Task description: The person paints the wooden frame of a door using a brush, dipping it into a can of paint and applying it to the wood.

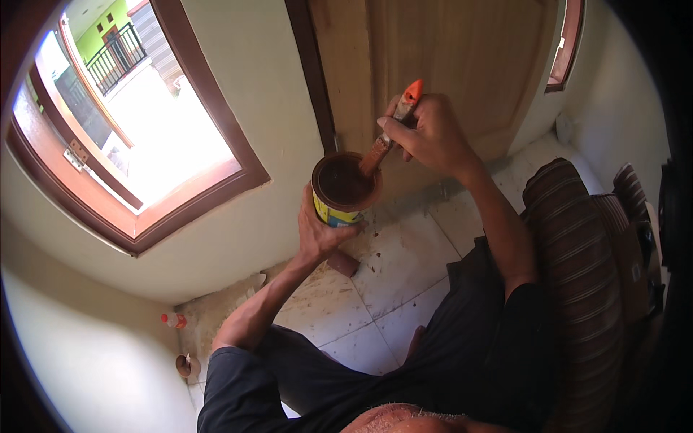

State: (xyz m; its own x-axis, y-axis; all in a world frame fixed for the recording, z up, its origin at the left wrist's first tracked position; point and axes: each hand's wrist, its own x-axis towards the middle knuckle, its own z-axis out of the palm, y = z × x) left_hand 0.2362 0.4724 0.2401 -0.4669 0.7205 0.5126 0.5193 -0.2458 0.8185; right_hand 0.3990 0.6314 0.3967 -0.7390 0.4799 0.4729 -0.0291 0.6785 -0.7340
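Note:
My left hand point(323, 229) is wrapped round a paint can point(339, 215) with a yellow and blue label, holding it up in front of me. Dark brown paint point(342, 182) lies inside, and its rim is coated brown. In my right hand point(432, 133) is a paintbrush point(402, 110) with an orange-tipped handle. Its brown-stained bristles rest at the can's right inner rim, pointing down and left. Behind the brush stands a light wooden door point(447, 65) with a dark brown frame point(312, 68).
To the left is an open brown-framed window point(249, 173). A striped sofa point(577, 289) stands close on my right. On the stained tile floor point(368, 339) are a brown block-like piece point(343, 263), a small red-capped bottle point(175, 320) and a cup-like container point(187, 366).

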